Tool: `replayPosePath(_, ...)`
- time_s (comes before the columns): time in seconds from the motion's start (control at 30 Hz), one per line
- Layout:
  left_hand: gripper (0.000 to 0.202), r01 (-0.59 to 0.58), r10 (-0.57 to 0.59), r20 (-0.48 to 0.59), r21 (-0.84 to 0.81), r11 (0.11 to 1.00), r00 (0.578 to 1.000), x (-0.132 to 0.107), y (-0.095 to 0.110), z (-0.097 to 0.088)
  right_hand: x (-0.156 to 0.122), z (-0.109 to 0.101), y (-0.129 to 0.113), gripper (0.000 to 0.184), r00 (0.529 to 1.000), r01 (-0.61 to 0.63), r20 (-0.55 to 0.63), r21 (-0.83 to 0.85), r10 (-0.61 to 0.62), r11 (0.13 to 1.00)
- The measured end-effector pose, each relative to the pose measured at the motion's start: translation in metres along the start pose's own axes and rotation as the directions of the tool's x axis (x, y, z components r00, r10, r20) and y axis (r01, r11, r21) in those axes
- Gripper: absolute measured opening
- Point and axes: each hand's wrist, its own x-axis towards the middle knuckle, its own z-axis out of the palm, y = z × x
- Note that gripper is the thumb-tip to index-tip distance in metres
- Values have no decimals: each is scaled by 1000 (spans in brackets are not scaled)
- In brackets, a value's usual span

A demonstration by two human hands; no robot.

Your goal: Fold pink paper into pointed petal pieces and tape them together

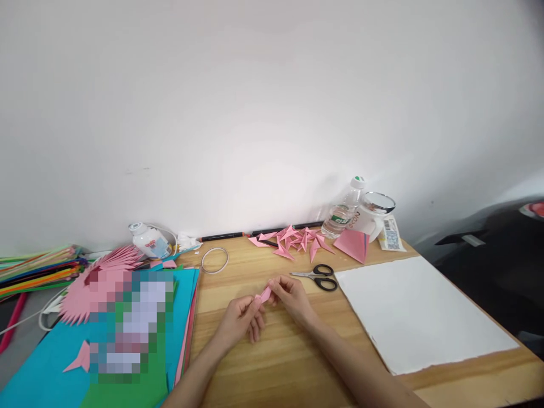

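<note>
Both my hands meet over the wooden table, pinching a small folded pink paper piece between them. My left hand grips its lower left end with fingers curled. My right hand holds the upper right end with fingertips closed on it. Black-handled scissors lie just right of my right hand. A heap of folded pink paper pieces sits farther back near the wall.
A large white sheet covers the table's right side. Coloured paper sheets and a pink spiky paper shape lie left. A wire ring, a water bottle, a white cup and a small bottle stand by the wall.
</note>
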Motion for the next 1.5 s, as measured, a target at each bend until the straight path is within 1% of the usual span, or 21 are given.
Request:
replayPosePath(0.13, 47, -34, 31, 36, 91, 995, 999, -1, -1, 0, 0, 1, 3, 43, 999, 20, -32, -22, -21, 1000)
replayPosePath(0.2, 46, -41, 37, 34, 102, 994, 999, -1, -1, 1, 0, 1, 5, 42, 999, 25, -39, -22, -26, 999)
replayPosePath(0.37, 47, -26, 26, -57, 8, 1000, 998, 1, 1, 2, 3, 3, 7, 44, 999, 36, -41, 5, -36, 999)
replayPosePath(0.47, 46, -41, 38, -71, -34, 999, 997, 2, 2, 1, 1, 3, 7, 41, 999, 34, 7, -1, -34, 999)
replayPosePath(0.6, 42, -33, 34, -66, 7, 999, 997, 3, 2, 2, -4, 5, 7, 37, 998, 34, 55, -7, -34, 999)
replayPosePath(0.77, 46, -2, 6, -151, 28, 1000, 989, 8, 1, 7, -3, 4, 8, 41, 999, 33, 5, 16, -33, 999)
replayPosePath(0.9, 46, 11, -5, -137, 40, 999, 991, 13, 4, 9, -3, 3, 10, 37, 996, 82, 33, -36, -81, 996)
replayPosePath(1.0, 42, -3, 9, -127, 47, 999, 992, 16, 11, 9, -2, 2, 11, 35, 994, 111, 12, -46, -110, 993)
replayPosePath(1.1, 41, -24, 29, -116, 42, 999, 993, 19, 16, 8, -1, 1, 12, 38, 995, 95, -18, -60, -96, 994)
replayPosePath(1.17, 42, -33, 37, -103, 33, 999, 994, 20, 16, 7, 0, 0, 13, 39, 997, 78, -12, -74, -79, 994)
replayPosePath(1.23, 42, -42, 44, -93, 22, 999, 995, 21, 13, 6, 0, 0, 16, 39, 996, 87, -1, -67, -88, 994)
replayPosePath(1.3, 42, -52, 53, -90, 11, 999, 995, 21, 10, 5, 0, 1, 18, 39, 993, 121, -4, -54, -121, 991)
replayPosePath(1.37, 40, -74, 70, -115, -31, 997, 991, 21, 8, 2, -1, 1, 20, 37, 987, 158, -20, -68, -160, 985)
replayPosePath(1.43, 38, -106, 86, -171, -115, 988, 982, 20, 6, 0, -2, 0, 20, 30, 979, 195, -38, -148, -203, 970)
replayPosePath(1.5, 36, -135, 85, -227, -213, 968, 970, 20, 5, -2, -1, -4, 18, 23, 958, 244, -79, -286, -277, 927)
